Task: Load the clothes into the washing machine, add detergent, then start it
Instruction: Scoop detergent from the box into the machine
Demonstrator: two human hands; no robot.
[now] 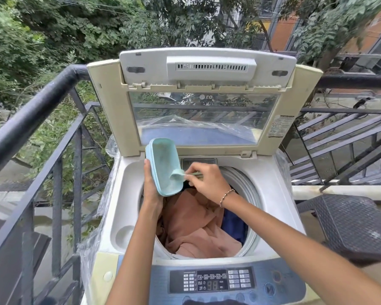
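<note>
Over the open drum of the washing machine (128,208), the person's left hand (151,186) grips a pale blue detergent tub (163,159) from beneath, its fingers wrapped round the tub's back and hidden from view, with the tub tilted toward the right hand (207,179). The right fingers (190,178) are pinching the handle of a small scoop (177,173), whose bowl lies inside the tub near its lower end. Clothes (191,221), peach with dark blue at the right, already fill the drum below. To scoop well, the tub should probably stay steady above the opening so spilt powder falls onto the laundry, and the scoop should be lifted level. The lid (205,100) stands raised; the control panel (211,280) sits nearest the person. The machine stands on a balcony with black railings (42,102), trees beyond.
</note>
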